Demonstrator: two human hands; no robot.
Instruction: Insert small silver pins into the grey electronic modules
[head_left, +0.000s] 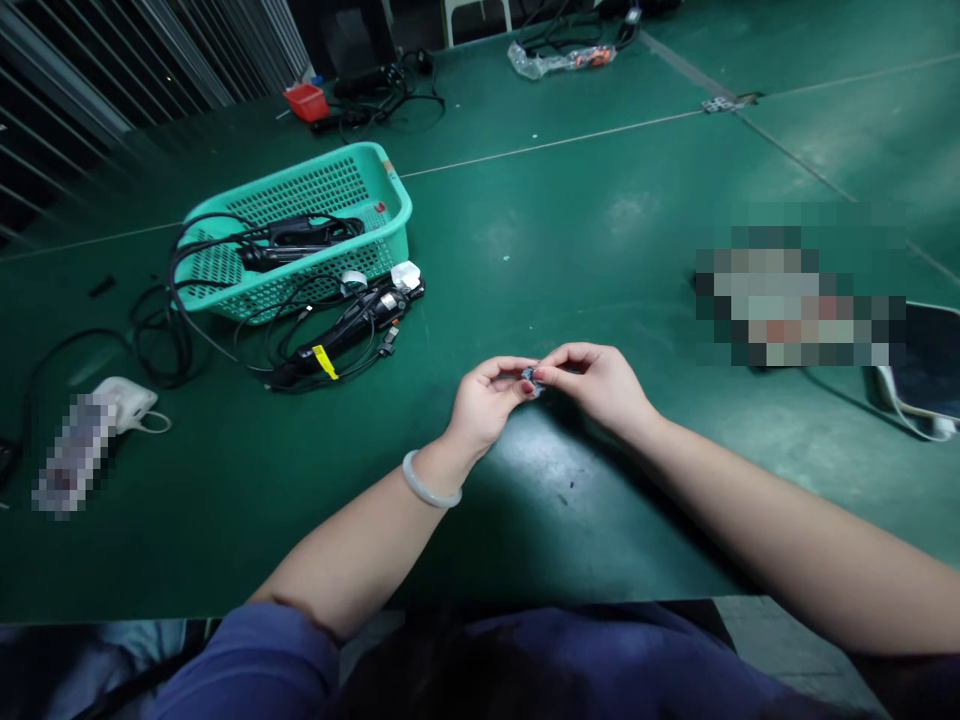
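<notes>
Both of my hands meet above the middle of the green table (570,230). My left hand (487,398), with a pale bangle on its wrist, pinches a small dark grey object (531,381) between thumb and fingers. My right hand (600,385) pinches the same small object from the other side. The object is too small to name. Both forearms rest low over the table's front part.
A teal plastic basket (360,180) with black cables and tools stands at the back left. A black handheld device with a yellow tag (345,335) lies before it. A white mask (120,400) lies far left; a red tray (306,101) and cables sit at the far edge.
</notes>
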